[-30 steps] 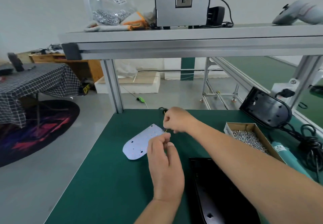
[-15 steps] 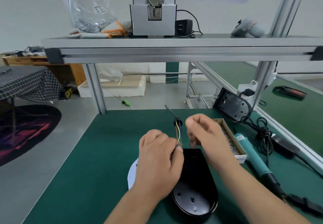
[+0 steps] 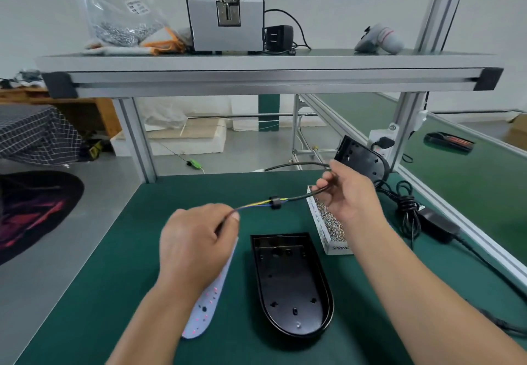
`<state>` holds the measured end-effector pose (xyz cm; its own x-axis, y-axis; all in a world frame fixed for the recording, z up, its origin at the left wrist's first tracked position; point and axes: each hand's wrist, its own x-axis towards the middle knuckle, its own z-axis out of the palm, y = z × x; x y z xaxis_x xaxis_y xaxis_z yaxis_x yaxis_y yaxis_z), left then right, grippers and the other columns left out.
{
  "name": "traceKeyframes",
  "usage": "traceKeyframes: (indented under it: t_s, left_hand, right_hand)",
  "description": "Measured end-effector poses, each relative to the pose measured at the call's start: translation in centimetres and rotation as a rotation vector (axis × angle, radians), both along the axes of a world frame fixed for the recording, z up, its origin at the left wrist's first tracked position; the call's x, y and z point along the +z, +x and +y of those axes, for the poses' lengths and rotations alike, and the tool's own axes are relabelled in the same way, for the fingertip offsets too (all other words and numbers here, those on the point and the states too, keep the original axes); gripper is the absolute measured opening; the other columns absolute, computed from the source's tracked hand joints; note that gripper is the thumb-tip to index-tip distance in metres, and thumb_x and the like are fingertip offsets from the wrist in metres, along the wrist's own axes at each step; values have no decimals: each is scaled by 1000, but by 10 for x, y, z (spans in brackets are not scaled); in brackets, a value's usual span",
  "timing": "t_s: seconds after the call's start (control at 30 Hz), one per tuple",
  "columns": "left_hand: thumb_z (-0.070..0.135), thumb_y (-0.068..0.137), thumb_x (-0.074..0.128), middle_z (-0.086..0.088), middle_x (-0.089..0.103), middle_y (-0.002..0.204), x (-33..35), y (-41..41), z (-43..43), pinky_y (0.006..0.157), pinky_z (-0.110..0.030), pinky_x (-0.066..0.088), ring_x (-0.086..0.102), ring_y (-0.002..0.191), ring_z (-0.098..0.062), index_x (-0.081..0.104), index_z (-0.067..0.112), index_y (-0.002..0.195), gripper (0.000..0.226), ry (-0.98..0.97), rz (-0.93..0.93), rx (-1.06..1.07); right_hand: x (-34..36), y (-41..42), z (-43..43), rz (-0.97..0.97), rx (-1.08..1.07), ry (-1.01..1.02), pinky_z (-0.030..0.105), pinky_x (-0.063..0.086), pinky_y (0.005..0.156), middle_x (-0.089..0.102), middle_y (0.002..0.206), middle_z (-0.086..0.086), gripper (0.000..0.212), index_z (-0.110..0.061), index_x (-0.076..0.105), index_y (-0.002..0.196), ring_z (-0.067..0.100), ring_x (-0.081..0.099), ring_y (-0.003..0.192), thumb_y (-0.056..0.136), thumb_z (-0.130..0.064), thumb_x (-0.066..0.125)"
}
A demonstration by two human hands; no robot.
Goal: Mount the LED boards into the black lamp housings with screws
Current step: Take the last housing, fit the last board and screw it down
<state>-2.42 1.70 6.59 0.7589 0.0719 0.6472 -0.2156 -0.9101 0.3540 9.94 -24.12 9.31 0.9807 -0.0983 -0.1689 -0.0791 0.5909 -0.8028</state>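
A white LED board (image 3: 209,299) lies on the green mat, partly under my left hand (image 3: 196,246). To its right an open black lamp housing (image 3: 293,284) lies with its inside up. My left hand pinches the coloured wire ends of a black cable (image 3: 302,198). A black ring (image 3: 275,202) sits on that cable. My right hand (image 3: 349,193) grips the cable's black sheath farther along, above the screw box (image 3: 328,230). The cable hangs taut between both hands above the mat.
A second black housing (image 3: 362,160) leans at the back right near a power socket. A coiled black cord with adapter (image 3: 427,216) lies right of the screw box. An aluminium shelf (image 3: 256,76) overhead carries a screw feeder, a bag of screws and gloves.
My hands have moved apart and pulled the cable out straight between them. My right hand went up and right along the sheath. The view has tilted down, showing the whole housing and board.
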Motion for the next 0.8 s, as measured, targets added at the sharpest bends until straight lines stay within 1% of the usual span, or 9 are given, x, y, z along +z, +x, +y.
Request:
traceKeyframes:
  t_s: [0.13, 0.2, 0.27, 0.33, 0.47, 0.57, 0.63, 0.73, 0.8]
  left_hand:
    - [47, 96, 47, 1, 56, 59, -8, 6, 7, 54, -32, 44, 54, 57, -21, 57, 20, 77, 35, -225, 61, 192]
    - [50, 97, 46, 8, 61, 67, -9, 7, 9, 56, -31, 44, 57, 61, -15, 60, 27, 85, 30, -401, 58, 285]
    - [49, 96, 50, 10, 62, 70, -7, 9, 17, 60, -35, 44, 57, 64, -20, 60, 27, 86, 26, -610, 57, 332]
    - [39, 91, 56, 1, 63, 66, -1, 10, 20, 60, -40, 46, 53, 62, -29, 61, 20, 77, 24, -919, 96, 223]
    - [19, 99, 56, -10, 71, 83, 13, 4, 4, 44, -23, 32, 51, 51, -22, 60, 16, 85, 14, -1265, 230, -121]
    - [22, 110, 49, -7, 77, 113, 21, -5, -11, 39, -25, 42, 73, 79, -26, 60, 10, 99, 19, -1267, 362, -379]
    - [33, 108, 55, -8, 76, 122, 20, -12, -25, 48, -27, 54, 74, 102, -23, 64, 13, 102, 22, -1195, 405, -514]
    - [32, 103, 63, -8, 76, 127, 13, -18, -45, 79, -30, 61, 72, 120, -26, 66, 12, 108, 21, -1038, 407, -701]
    - [36, 101, 64, -2, 74, 132, 8, -18, -48, 99, -34, 57, 71, 121, -25, 64, 18, 105, 19, -891, 390, -750]
  right_hand:
    - [-9, -6, -20, 35, -51, -4, 31, 60, 50, 62, 61, 1, 20, -8, 58, 89, 20, 74, 59, 106, -18, 61]
    - [-14, -8, -28, 66, -88, 23, 31, 60, 50, 61, 62, 2, 23, -10, 56, 85, 19, 73, 57, 107, -17, 59]
    - [-18, -12, -34, 89, -127, 24, 29, 59, 49, 60, 64, 3, 25, -10, 55, 84, 15, 69, 52, 109, -16, 55]
    - [-22, -21, -34, 70, -127, -77, 26, 57, 49, 61, 63, 0, 19, -12, 56, 91, 14, 66, 53, 110, -15, 53]
    - [-30, -52, -17, -78, -39, -324, 24, 48, 55, 69, 73, 3, 11, -17, 64, 96, 15, 61, 66, 107, -17, 62]
    - [-28, -77, 6, -167, 43, -278, 22, 49, 54, 70, 78, 5, 10, -15, 61, 97, 12, 63, 67, 108, -16, 59]
    - [-26, -89, 22, -190, 105, -164, 20, 52, 58, 70, 81, 5, 8, -14, 58, 101, 10, 64, 69, 108, -16, 56]
    - [-21, -104, 45, -181, 189, 92, 20, 52, 63, 66, 82, 6, 10, -15, 56, 100, 12, 59, 69, 109, -14, 51]
    - [-18, -109, 52, -178, 165, 215, 22, 55, 66, 66, 84, 8, 13, -13, 56, 99, 14, 60, 72, 110, -12, 49]
